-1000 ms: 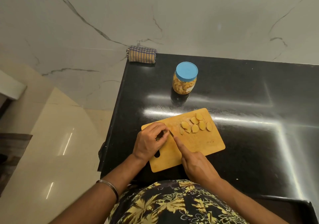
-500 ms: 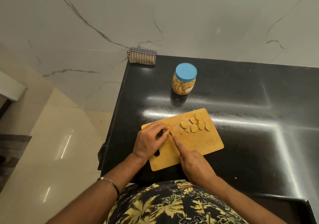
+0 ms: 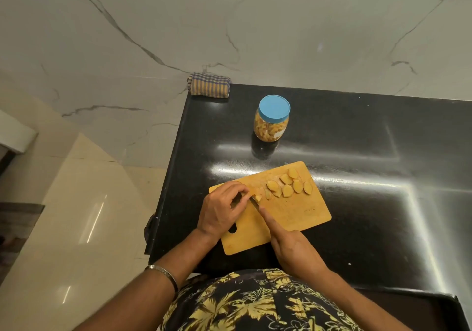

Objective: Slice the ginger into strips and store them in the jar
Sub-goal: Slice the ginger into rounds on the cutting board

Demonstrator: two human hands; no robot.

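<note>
My left hand (image 3: 221, 209) curls its fingers on the ginger piece (image 3: 257, 198) on the cutting board (image 3: 301, 215) near the desk's left edge; my right hand (image 3: 293, 250) grips the knife (image 3: 254, 202); the lidded jar (image 3: 272, 118) stands behind

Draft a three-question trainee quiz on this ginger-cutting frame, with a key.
1. True or false: the jar has its blue lid on.
2. Where do the cut ginger slices lie? A) in the jar B) on the cutting board C) on the cloth
3. Fill in: the right hand holds the ____, its forefinger stretched along it.

Key: 1 true; 2 B; 3 knife. The left hand pinches the ginger piece being cut.
</note>
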